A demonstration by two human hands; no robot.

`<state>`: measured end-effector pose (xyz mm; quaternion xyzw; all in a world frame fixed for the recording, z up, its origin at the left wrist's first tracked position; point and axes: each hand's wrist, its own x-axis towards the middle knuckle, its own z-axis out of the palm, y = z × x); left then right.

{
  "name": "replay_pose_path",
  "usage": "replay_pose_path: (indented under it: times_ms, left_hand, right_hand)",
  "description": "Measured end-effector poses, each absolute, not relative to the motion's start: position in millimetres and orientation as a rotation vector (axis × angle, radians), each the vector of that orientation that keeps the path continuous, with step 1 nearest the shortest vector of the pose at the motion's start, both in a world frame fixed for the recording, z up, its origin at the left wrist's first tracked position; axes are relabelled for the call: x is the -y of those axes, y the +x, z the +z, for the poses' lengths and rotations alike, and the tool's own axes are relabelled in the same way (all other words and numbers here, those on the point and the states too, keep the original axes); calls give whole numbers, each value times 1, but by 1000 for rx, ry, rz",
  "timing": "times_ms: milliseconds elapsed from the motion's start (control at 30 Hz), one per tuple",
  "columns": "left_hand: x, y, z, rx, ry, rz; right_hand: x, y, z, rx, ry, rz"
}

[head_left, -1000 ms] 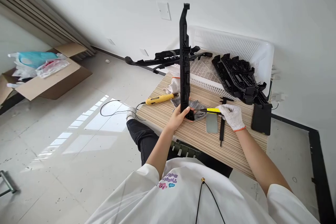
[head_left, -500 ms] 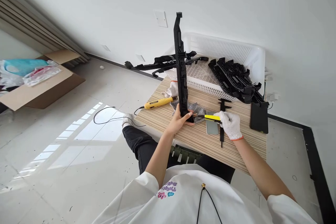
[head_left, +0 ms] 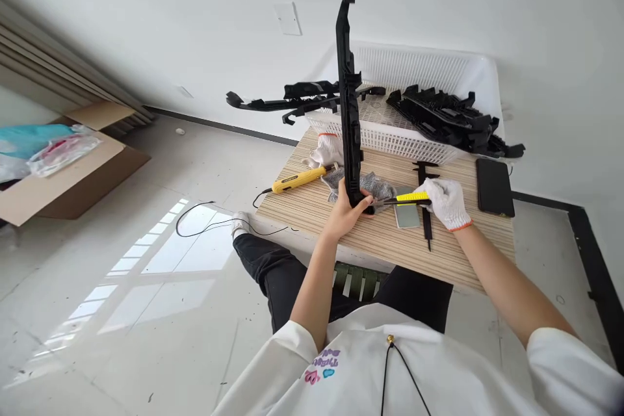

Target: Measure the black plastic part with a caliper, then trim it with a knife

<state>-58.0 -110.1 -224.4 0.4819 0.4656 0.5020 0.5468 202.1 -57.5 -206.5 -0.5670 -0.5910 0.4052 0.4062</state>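
My bare left hand (head_left: 347, 213) is wrapped round the lower end of a long black plastic part (head_left: 350, 110), which stands nearly upright over the table. In my gloved right hand (head_left: 446, 201) is a yellow and black utility knife (head_left: 412, 197), pointing left. Its tip is at the foot of the part, close to my left thumb; whether it touches the plastic I cannot tell. Beneath and behind lies a crumpled grey cloth (head_left: 375, 186). A black caliper (head_left: 425, 208) and a flat grey-green rectangle (head_left: 407, 216) lie under the knife and right hand.
A white plastic basket (head_left: 390, 144) at the back of the striped wooden table (head_left: 312, 211) holds several black parts (head_left: 448, 117); others (head_left: 292, 101) jut out left. A yellow corded tool (head_left: 299, 179), a white glove (head_left: 326, 149) and a black phone (head_left: 494, 187) lie around. An open cardboard box (head_left: 92, 172) stands left.
The camera view has shifted slightly. My left hand still grips the black part, and my right hand keeps the knife at its lower end.
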Motion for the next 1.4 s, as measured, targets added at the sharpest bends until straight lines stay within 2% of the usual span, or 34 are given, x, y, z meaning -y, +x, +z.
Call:
replay_pose_path:
  times_ms: [467,667,967,1233,1400]
  left_hand:
    - [109,-56,-222,-1072,1066,1202]
    - [110,-55,-220,-1109,1133,1194]
    - [112,-56,-219,-1123,1146,1174]
    - [112,-55,-220,-1123,1137,1173]
    - [113,-55,-221,-1128,1170,1195]
  right_hand:
    - [56,209,-209,1686,-1429,955]
    - [56,208,-206,1582,-1488,1016]
    - [57,210,-206,1608,-1497,922]
    - [58,208,-206,1367,-1556,1108]
    - [56,207,-207,1434,-1522,1116]
